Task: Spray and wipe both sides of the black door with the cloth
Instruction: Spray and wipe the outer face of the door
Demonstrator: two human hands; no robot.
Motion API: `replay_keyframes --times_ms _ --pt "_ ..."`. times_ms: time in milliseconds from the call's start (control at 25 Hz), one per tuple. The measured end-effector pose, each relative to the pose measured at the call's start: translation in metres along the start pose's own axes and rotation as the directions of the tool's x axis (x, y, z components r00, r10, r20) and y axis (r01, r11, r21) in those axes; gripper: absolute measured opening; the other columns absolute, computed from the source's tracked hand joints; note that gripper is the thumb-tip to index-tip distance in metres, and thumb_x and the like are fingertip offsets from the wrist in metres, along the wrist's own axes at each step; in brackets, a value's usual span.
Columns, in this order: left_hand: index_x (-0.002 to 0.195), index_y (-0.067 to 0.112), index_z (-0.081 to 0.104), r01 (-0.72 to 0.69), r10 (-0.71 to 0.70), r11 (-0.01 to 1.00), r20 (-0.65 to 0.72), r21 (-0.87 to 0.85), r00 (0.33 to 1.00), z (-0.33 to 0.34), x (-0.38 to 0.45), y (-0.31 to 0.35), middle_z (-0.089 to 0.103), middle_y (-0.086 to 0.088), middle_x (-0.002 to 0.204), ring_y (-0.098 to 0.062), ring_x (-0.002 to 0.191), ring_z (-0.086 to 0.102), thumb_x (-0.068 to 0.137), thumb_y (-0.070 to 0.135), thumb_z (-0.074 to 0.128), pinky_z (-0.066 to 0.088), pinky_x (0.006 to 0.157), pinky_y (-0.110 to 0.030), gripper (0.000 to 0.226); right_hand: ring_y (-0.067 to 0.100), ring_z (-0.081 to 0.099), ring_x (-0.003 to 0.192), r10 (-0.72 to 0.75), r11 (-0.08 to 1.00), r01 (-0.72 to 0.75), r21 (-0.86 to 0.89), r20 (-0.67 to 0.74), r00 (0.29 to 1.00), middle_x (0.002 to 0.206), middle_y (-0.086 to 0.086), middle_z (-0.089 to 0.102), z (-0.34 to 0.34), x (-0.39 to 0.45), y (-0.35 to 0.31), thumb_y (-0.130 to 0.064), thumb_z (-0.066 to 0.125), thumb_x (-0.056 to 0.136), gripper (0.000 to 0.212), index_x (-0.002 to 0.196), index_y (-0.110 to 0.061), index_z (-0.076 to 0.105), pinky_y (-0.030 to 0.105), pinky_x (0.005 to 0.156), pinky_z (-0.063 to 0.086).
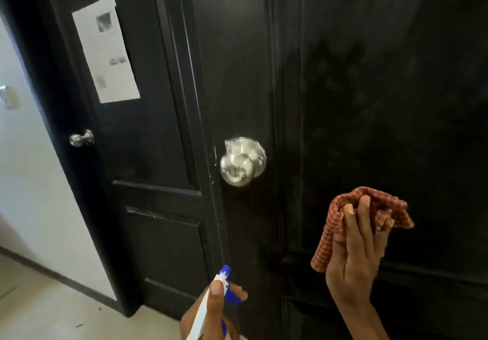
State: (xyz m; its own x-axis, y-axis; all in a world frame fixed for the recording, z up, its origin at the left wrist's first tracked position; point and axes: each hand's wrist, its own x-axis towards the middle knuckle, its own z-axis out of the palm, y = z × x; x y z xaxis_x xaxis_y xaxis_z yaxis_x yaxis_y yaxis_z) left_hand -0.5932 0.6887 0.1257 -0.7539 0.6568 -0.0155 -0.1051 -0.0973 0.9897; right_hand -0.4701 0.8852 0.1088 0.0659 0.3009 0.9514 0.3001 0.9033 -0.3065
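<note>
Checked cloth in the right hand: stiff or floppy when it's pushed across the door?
Likely floppy: the cloth is bunched in the right hand, one end drooping below the fingers. Probably light, since a loose grip holds it. It will likely crumple unless flattened against the black door.

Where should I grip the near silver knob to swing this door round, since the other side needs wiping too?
Wrap fingers around the round ball of the near knob, coming straight at the door face. It stands out from the door on a narrower neck, leaving room behind. Both hands are full: left hand holds the spray bottle, right hand the cloth.
</note>
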Motion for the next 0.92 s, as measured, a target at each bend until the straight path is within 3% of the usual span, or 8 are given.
replay_keyframes --times_ms 40,120,160,280,360,440,760,920 --pt "0.069 0.001 0.064 0.047 -0.048 0.999 -0.033 -0.019 0.998 0.0 -0.006 0.034 0.07 -0.009 0.068 -0.036 0.086 0.064 0.065 0.047 0.054 0.042 0.061 -0.029 0.047 0.052 0.028 0.146 0.007 1.0 -0.007 0.027 0.006 1.0 0.17 -0.009 0.016 -0.002 0.033 -0.017 -0.028 0.031 0.113 0.049 0.161 -0.034 0.021 0.063 0.125 0.005" --pt "0.073 0.001 0.064 0.105 -0.104 0.99 -0.023 0.091 0.994 -0.009 -0.014 0.076 0.068 -0.015 0.088 -0.035 0.085 0.059 0.054 0.09 0.043 0.045 0.063 -0.031 0.094 0.035 0.023 0.154 0.015 0.997 -0.016 0.076 0.019 1.0 0.169 -0.01 0.018 -0.006 0.089 -0.05 -0.027 0.031 0.113 0.05 0.161 -0.035 0.021 0.063 0.124 0.008" --pt "0.076 0.0 0.064 0.17 -0.169 0.985 -0.017 0.037 0.985 -0.013 -0.016 0.098 0.067 -0.018 0.094 -0.034 0.077 0.058 0.088 0.058 0.043 0.048 0.057 -0.031 0.063 0.028 0.021 0.156 0.071 0.988 -0.076 0.133 0.04 0.997 0.169 -0.011 0.019 -0.009 0.113 -0.069 -0.028 0.031 0.112 0.05 0.161 -0.037 0.021 0.062 0.125 0.011" --pt "0.082 -0.004 0.067 0.272 -0.266 0.955 -0.061 0.118 0.962 -0.021 -0.03 0.147 0.065 -0.016 0.09 -0.033 0.062 0.056 0.097 0.042 0.037 0.048 0.039 -0.025 0.057 0.024 0.026 0.154 0.481 0.794 -0.492 0.357 0.126 0.867 0.167 -0.006 0.026 -0.006 0.166 -0.121 -0.042 0.032 0.11 0.048 0.157 -0.047 0.023 0.058 0.124 0.023" --pt "0.094 -0.007 0.07 0.365 -0.354 0.919 -0.097 0.148 0.93 -0.024 -0.034 0.175 0.066 -0.016 0.093 -0.032 0.069 0.059 0.096 0.044 0.042 0.057 0.056 -0.035 0.058 0.02 0.021 0.156 0.591 0.721 -0.598 0.35 0.14 0.794 0.168 -0.01 0.025 0.009 0.202 -0.145 -0.036 0.033 0.111 0.047 0.158 -0.041 0.026 0.058 0.125 0.019" --pt "0.099 -0.006 0.07 0.427 -0.414 0.892 -0.107 0.151 0.904 -0.026 -0.04 0.2 0.067 -0.018 0.1 -0.031 0.08 0.061 0.095 0.047 0.046 0.056 0.076 -0.045 0.058 0.025 0.013 0.158 0.498 0.818 -0.524 0.238 0.165 0.852 0.168 -0.01 0.023 0.019 0.221 -0.152 -0.022 0.035 0.112 0.048 0.159 -0.027 0.027 0.059 0.126 0.01" --pt "0.08 0.011 0.074 0.168 -0.159 0.962 -0.058 0.215 0.985 -0.027 -0.035 0.222 0.073 -0.002 0.078 -0.016 0.075 0.068 0.087 0.054 0.051 0.05 0.054 -0.015 0.049 0.03 -0.01 0.157 0.192 0.938 0.016 -0.345 0.561 0.805 0.168 0.005 0.019 -0.028 0.187 -0.082 -0.024 0.039 0.103 0.059 0.16 -0.023 0.024 0.068 0.119 0.02" --pt "0.083 0.011 0.073 0.161 -0.159 0.957 -0.03 0.24 0.987 -0.018 -0.019 0.215 0.072 -0.002 0.073 -0.009 0.065 0.068 0.081 0.058 0.053 0.049 0.05 -0.012 0.052 0.033 -0.011 0.157 0.214 0.93 0.034 -0.365 0.616 0.759 0.17 -0.002 0.012 -0.032 0.171 -0.072 -0.031 0.036 0.106 0.054 0.159 -0.026 0.025 0.067 0.12 0.019"
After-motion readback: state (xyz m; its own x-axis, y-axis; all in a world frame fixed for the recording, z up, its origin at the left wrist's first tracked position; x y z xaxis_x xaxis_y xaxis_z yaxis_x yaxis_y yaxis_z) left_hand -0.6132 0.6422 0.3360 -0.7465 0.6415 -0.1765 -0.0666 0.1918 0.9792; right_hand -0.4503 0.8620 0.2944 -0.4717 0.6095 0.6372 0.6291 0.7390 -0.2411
